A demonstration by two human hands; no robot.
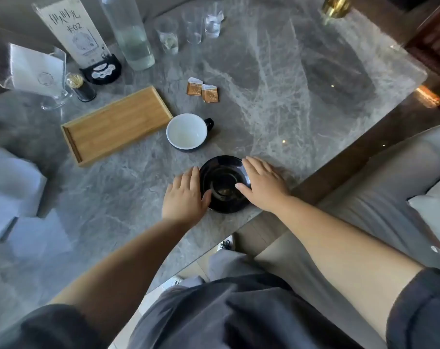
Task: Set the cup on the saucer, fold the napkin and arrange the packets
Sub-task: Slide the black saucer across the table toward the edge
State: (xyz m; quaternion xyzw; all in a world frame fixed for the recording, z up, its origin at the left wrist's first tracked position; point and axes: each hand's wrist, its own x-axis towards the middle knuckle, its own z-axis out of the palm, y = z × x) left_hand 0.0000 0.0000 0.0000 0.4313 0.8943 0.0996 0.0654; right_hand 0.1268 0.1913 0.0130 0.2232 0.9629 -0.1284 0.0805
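A person seated at a grey, white-veined stone table (pixel 277 79) frames a glossy black saucer (pixel 224 183) between both palms near the table's front edge. A shallow rectangular bamboo tray (pixel 115 124) lies empty to the left, with a loose white napkin (pixel 14 192) unfolded at the far left edge. Just beyond the saucer and apart from it stands the cup (pixel 187 132), round, white inside, dark outside, its handle pointing right. The left hand (pixel 186 195) rests flat with its thumb on the saucer's rim; the right hand (pixel 261 185) lies spread over the opposite rim, fingers extended, neither closed in a grip. Two small brown paper packets (pixel 202 89) sit side by side farther back, near clear glasses (pixel 188 28). The saucer sits close to the edge, and its glazed surface on polished stone would likely slide easily; a careless push could send it off, and setting the cup off-centre could tip it.
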